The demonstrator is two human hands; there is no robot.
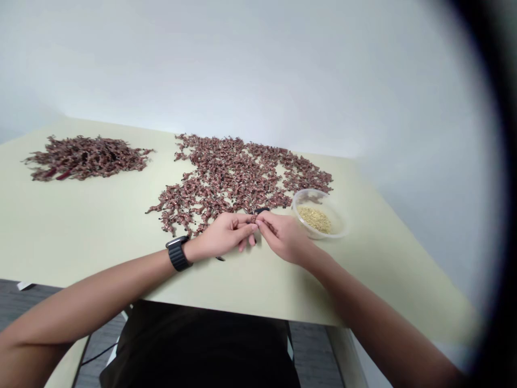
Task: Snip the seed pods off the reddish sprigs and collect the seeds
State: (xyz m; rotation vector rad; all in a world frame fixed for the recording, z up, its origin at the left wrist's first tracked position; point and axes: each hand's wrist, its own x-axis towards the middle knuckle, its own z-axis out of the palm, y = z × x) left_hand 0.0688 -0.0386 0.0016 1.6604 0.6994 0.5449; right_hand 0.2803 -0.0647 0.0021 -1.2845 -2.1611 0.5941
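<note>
My left hand (226, 235) and my right hand (283, 235) meet over the near middle of the table. Between the fingertips of my left hand is a small brown figurine (253, 219), mostly covered by the fingers. My right thumb and forefinger are pinched against it; whatever they grip is too small to make out. Just behind the fingertips lies a black object (262, 210), partly hidden. Past my hands spreads a wide layer of glossy brown figurines (234, 172), with dark tips. Beside my right hand, a clear round plastic tub (341, 229) holds many tiny gold-coloured pieces (315, 219).
A heaped pile of similar brown figurines (89, 156) sits at the table's left, with dark red strips (64, 175) at its front. A small dark item (220, 258) shows below my left wrist. The pale yellow table (379, 258) backs onto a white wall (242, 64).
</note>
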